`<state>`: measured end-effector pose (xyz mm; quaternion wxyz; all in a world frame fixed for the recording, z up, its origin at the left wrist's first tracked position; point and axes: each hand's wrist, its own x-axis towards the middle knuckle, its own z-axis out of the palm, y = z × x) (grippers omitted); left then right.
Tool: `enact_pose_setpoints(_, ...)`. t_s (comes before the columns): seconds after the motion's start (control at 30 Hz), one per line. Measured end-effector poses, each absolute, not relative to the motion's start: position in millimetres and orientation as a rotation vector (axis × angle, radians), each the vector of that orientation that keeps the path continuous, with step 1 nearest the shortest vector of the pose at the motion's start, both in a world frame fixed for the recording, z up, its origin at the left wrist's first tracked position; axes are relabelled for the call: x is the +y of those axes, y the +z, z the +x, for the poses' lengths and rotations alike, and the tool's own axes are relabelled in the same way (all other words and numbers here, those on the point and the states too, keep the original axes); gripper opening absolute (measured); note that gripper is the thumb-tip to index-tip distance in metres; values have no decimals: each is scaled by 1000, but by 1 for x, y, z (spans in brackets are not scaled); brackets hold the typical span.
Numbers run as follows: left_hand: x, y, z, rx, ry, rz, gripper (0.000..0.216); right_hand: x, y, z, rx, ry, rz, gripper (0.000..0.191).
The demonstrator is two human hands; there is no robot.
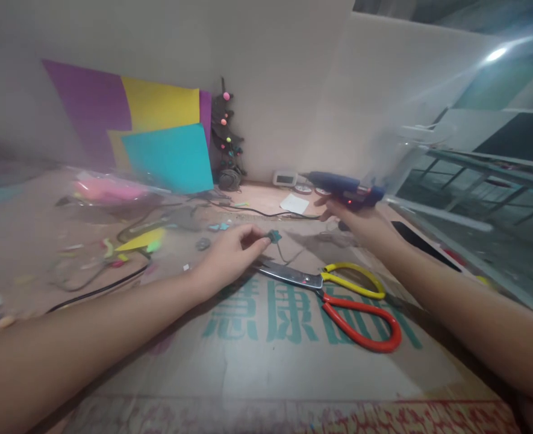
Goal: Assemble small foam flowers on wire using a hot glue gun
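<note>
In the head view my left hand [232, 253] pinches a small teal piece [274, 235], apparently star-shaped, between thumb and fingertips. A thin dark strand hangs below it; whether the two are joined I cannot tell. My right hand [338, 211] grips a blue hot glue gun [333, 182], raised above the back right of the table. The nozzle points left, and a small red light shows on its body. Scissors [302, 278] with one yellow and one red handle lie in front of the hands, blade tips near my left wrist and partly hidden.
Coloured sheets [171, 160] in purple, yellow and teal lean on the wall beside a small dark tree [228, 138] with bright beads. A clear bag with pink contents [112, 190], a black cable [99, 292] and several scraps lie left. Behind sits a white display device [285, 178].
</note>
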<state>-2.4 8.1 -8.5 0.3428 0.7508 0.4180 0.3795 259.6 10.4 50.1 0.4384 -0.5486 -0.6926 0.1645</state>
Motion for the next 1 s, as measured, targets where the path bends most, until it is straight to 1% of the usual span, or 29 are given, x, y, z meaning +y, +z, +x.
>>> enact_pose_setpoints(0.07, 8, -8, -2, 1090, 987, 1943, 25, -5, 44, 252, -1791, 449, -1283, 24)
enact_pose_setpoints(0.13, 8, -7, -1, 1119, 986, 1942, 25, -17, 37, 249, -1844, 433, -1294, 21)
enact_pose_setpoints(0.23, 8, -7, -1, 1149, 985, 1934, 26, -29, 24, 251, -1846, 361, -1342, 21)
enact_pose_setpoints(0.43, 9, -8, -1, 1116, 987, 1931, 24, -31, 10, 254, -1921, 346, -1434, 20)
enact_pose_setpoints(0.6, 6, -5, 0, 1133, 999, 1950, 22, -26, 9, 254, -1982, 291, -1492, 21)
enact_pose_setpoints(0.87, 6, -5, 0, 1140, 1001, 1941, 22, -31, 14, 248, -2038, 274, -1362, 20)
enact_pose_setpoints(1.0, 6, -5, -1, 1124, 998, 1948, 23, -30, 13, 247, -2053, 210, -1370, 21)
